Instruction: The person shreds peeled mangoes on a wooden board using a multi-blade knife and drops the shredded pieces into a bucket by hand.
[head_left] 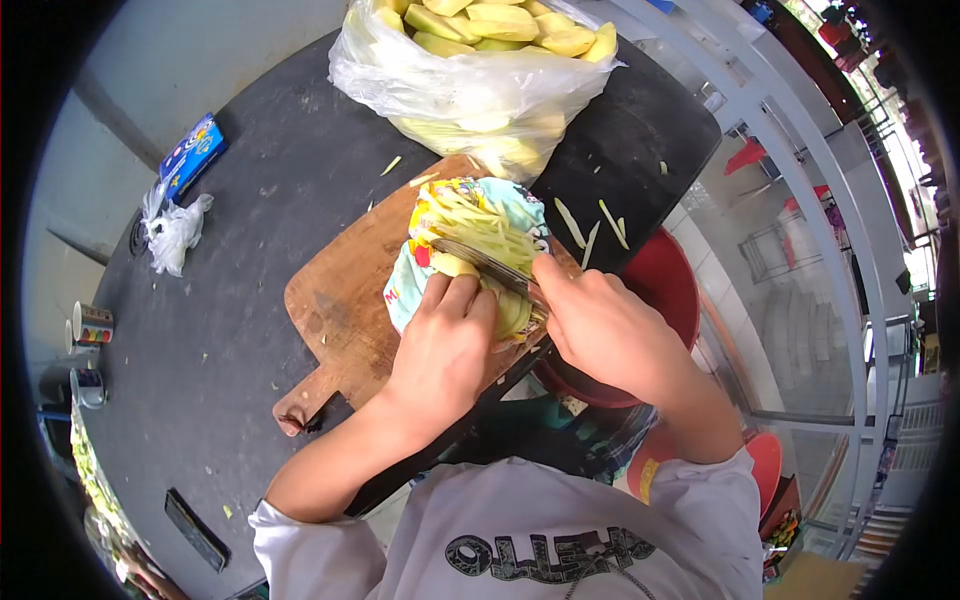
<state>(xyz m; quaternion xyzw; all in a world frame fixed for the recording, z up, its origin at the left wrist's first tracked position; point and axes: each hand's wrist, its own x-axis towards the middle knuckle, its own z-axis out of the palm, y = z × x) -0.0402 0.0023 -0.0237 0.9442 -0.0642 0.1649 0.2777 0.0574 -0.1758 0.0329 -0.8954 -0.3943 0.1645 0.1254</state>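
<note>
My right hand (pixel 585 310) is wrapped round the handle end of a knife (pixel 480 262), whose blade lies slantwise over pale green slices. My left hand (pixel 447 325) has its fingers curled down on a pale yellow-green fruit piece (pixel 455 266) beside the blade. Thin cut strips (pixel 475 222) are heaped beyond the knife on a colourful printed cloth (pixel 402 290). Under the cloth lies a wooden cutting board (pixel 340 275) with its handle toward the lower left.
A plastic bag (pixel 470 100) full of peeled fruit pieces stands at the back of the dark table (pixel 240 330). A blue box (pixel 193 155), a crumpled bag (pixel 177 235), cups (pixel 92 323) and a phone (pixel 197 528) are at left. A red basin (pixel 665 290) sits below right.
</note>
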